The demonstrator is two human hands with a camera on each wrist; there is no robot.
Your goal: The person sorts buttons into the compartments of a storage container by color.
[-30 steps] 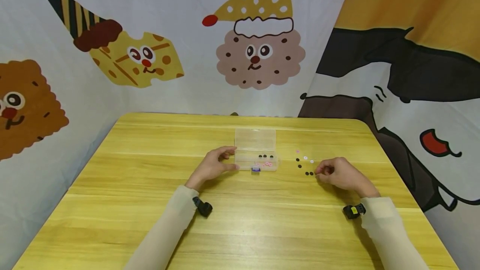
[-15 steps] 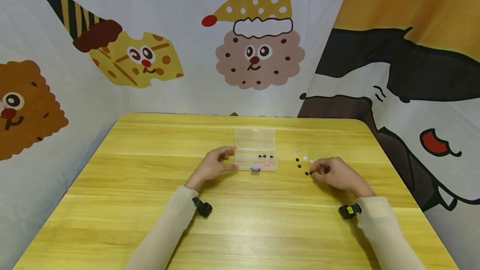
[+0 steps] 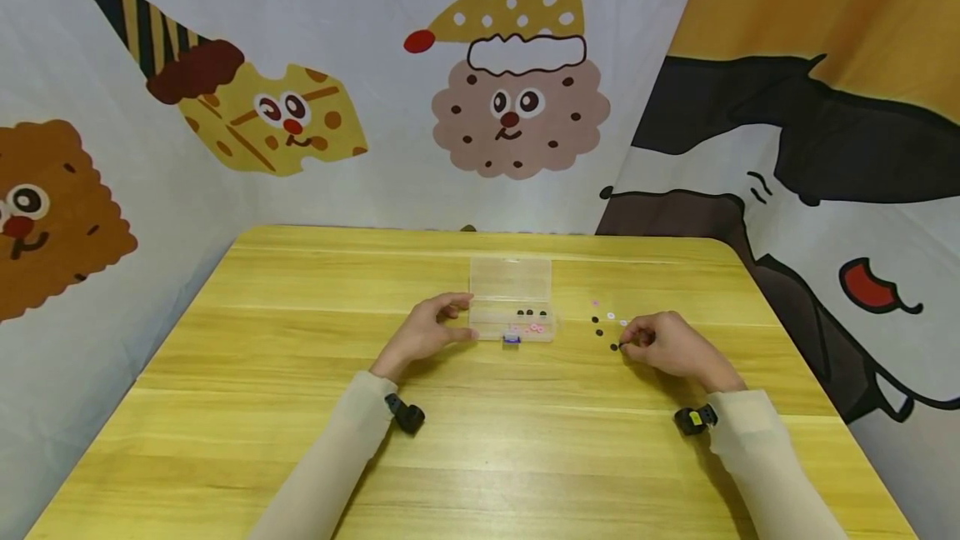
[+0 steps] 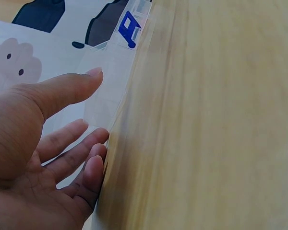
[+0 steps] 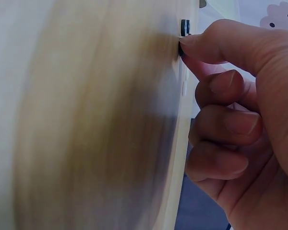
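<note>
A clear plastic box (image 3: 491, 330) stands on the table with its lid (image 3: 510, 277) folded back and a blue latch (image 3: 512, 339) in front. Inside it are several black and pink buttons (image 3: 536, 328). My left hand (image 3: 427, 327) touches the box's left end, thumb at the near corner and fingers at the far one. In the left wrist view those fingers are spread and relaxed. Right of the box, my right hand (image 3: 667, 344) pinches a small black button (image 5: 181, 49) between thumb and index finger at the tabletop. Another black button (image 3: 613, 347) lies beside its fingertips.
More loose buttons lie between the box and my right hand: black ones (image 3: 598, 332), white ones (image 3: 611, 316) and a pink one (image 3: 596, 303). The wooden table (image 3: 480, 440) reaches back to a cartoon-printed curtain (image 3: 397, 107).
My right hand has moved a little left onto the right one of two neighbouring black buttons and now pinches it. The left hand and the box have stayed put.
</note>
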